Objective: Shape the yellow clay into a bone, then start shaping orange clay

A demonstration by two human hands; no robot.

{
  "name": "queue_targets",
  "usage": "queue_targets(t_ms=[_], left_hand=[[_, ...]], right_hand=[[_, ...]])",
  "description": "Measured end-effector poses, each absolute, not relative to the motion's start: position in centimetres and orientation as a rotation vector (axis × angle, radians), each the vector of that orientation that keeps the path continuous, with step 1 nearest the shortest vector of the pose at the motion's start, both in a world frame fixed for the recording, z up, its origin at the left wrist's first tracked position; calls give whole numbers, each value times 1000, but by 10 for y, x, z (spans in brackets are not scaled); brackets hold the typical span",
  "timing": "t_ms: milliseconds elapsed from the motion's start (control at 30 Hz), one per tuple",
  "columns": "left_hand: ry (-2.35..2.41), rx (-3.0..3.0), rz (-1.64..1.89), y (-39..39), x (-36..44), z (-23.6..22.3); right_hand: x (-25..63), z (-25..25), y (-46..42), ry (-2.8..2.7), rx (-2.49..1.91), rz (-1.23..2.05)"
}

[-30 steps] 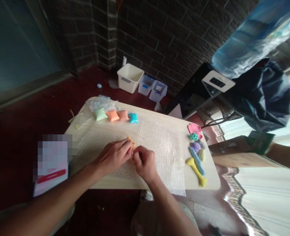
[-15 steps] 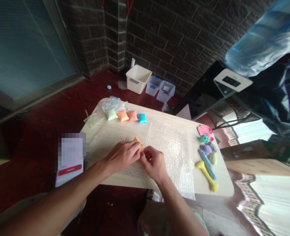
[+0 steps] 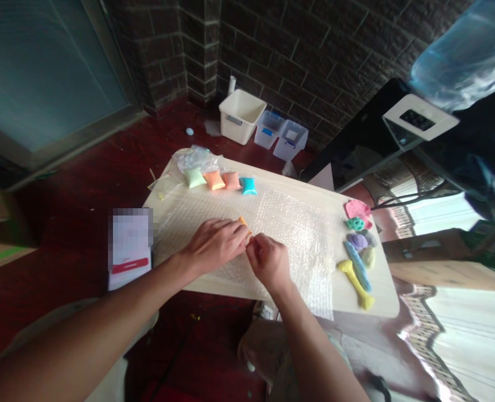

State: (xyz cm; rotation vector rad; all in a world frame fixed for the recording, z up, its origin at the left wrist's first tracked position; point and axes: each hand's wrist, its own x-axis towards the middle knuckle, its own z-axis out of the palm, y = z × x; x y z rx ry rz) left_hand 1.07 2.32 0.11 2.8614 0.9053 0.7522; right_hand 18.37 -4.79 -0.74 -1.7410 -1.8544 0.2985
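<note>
Our left hand point(image 3: 220, 243) and right hand point(image 3: 270, 259) are pinching a small orange packet point(image 3: 243, 221) between closed fingers, holding it over the bubble wrap point(image 3: 291, 234), nearer us than the blue packet point(image 3: 248, 186).

daylight comes in from the right, washing the pale gathered curtain point(image 3: 469, 335) almost to white. the clear bubble-wrap sheet point(image 3: 289, 234) throws back small glints on the evenly lit cream-coloured desk point(image 3: 381, 279), while the dark brick wall point(image 3: 281, 50) and dark red floor point(image 3: 75, 184) sink into dimness. wide-angle stretching bends the edges, the outer parts look soft, and coarse square blocks hide part of the lit phone-like screen point(image 3: 130, 240).
</note>
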Motion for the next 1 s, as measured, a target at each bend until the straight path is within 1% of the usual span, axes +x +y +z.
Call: queue_targets(t_ms=[100,167,333,400,467,633,767,833,1000], left_hand=[[910,2919,694,22,9,5],[868,2925,677,22,9,4],[749,2859,686,20,10,-1],[735,2855,701,20,11,-2],[756,2879,703,19,12,-2],[854,2928,661,18,13,2],[890,2907,644,18,13,3],[867,2889,651,19,13,2],[680,2706,680,24,10,1]], right_hand=[[183,-5,-47,-1851,-1807,280],[183,-3,-47,-1818,-1829,342],[186,-3,-47,-1692,-1759,716],[187,-4,-47,-1648,-1751,805],[186,-5,-47,-1638,-1775,783],[183,-5,-45,-1716,-1872,523],[183,-3,-46,-1703,-1942,504],[185,-1,-46,-1661,-1915,592],[190,0,-47,-1434,-1856,940]])
